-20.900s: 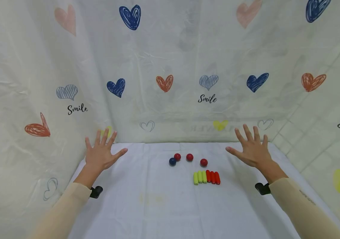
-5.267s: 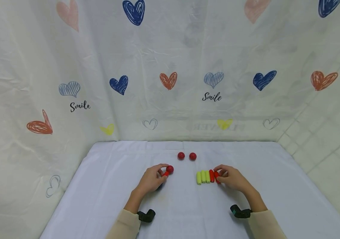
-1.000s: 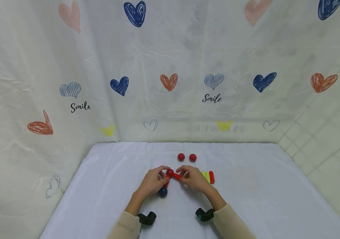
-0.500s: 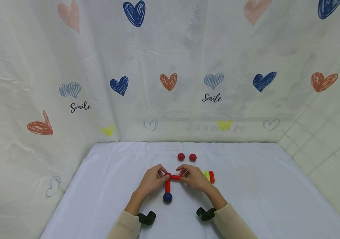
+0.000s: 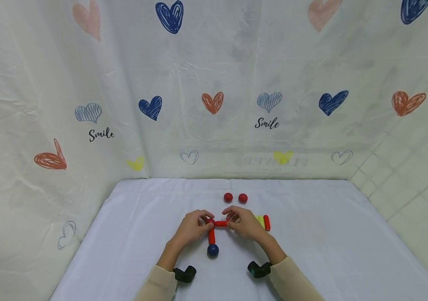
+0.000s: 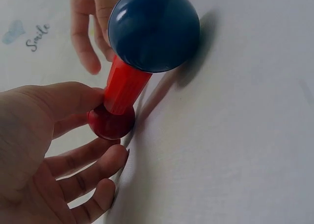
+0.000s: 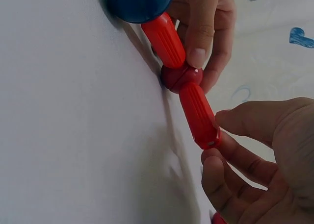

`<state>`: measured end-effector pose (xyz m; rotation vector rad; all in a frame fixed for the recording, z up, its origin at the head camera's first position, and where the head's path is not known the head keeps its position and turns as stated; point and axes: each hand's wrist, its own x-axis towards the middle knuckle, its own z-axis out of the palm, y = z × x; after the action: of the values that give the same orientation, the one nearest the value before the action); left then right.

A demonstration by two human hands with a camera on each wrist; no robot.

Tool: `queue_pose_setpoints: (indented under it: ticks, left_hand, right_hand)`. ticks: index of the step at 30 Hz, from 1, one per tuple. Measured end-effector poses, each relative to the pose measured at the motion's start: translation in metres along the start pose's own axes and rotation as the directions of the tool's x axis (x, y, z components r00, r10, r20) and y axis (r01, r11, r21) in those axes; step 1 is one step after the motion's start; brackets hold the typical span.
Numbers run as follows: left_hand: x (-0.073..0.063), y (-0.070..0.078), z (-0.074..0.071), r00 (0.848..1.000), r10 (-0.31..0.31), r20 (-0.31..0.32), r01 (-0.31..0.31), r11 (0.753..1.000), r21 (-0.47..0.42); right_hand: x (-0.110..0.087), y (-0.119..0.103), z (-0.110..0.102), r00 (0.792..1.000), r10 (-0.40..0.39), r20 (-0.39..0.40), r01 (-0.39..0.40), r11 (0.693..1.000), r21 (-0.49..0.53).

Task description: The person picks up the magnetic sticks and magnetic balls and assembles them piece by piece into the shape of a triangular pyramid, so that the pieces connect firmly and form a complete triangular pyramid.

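Observation:
My left hand (image 5: 192,225) pinches a red ball (image 6: 112,123) between thumb and fingers. From that ball a red rod (image 5: 211,236) runs toward me and ends in a dark blue ball (image 5: 212,250). A second red rod (image 7: 199,115) points right from the same red ball, touching it. Its free end is between the thumb and fingers of my right hand (image 5: 244,223). The joined pieces form an L shape just above or on the white cloth; which of the two I cannot tell.
Two loose red balls, a left one (image 5: 228,197) and a right one (image 5: 242,198), lie beyond the hands. Right of my right hand are a red rod (image 5: 267,223) and yellow-green rods (image 5: 261,221), partly hidden by it. A heart-printed curtain (image 5: 232,138) hangs behind the white-covered table (image 5: 153,200).
Over the last seconds my right hand brought a red rod from the row leftward to the red ball. The blue-ended rod swung round to point straight toward me. In the last half second little moved.

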<state>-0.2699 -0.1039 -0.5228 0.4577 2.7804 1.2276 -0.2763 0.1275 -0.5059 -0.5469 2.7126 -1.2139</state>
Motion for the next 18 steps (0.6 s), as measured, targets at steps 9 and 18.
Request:
queue_pose_setpoints:
  ticks: [9, 18]
  left_hand:
    - [-0.001, -0.001, 0.000, 1.000, -0.023, 0.001, 0.023, 1.000, -0.022]
    - [-0.001, -0.004, -0.002, 1.000, -0.022, -0.005, 0.022, 0.997, -0.076]
  right_hand:
    - [0.000, 0.002, -0.015, 0.993, 0.086, -0.077, -0.083, 0.996, 0.036]
    - [-0.003, 0.019, -0.048, 0.984, 0.096, -0.151, -0.089, 0.995, 0.055]
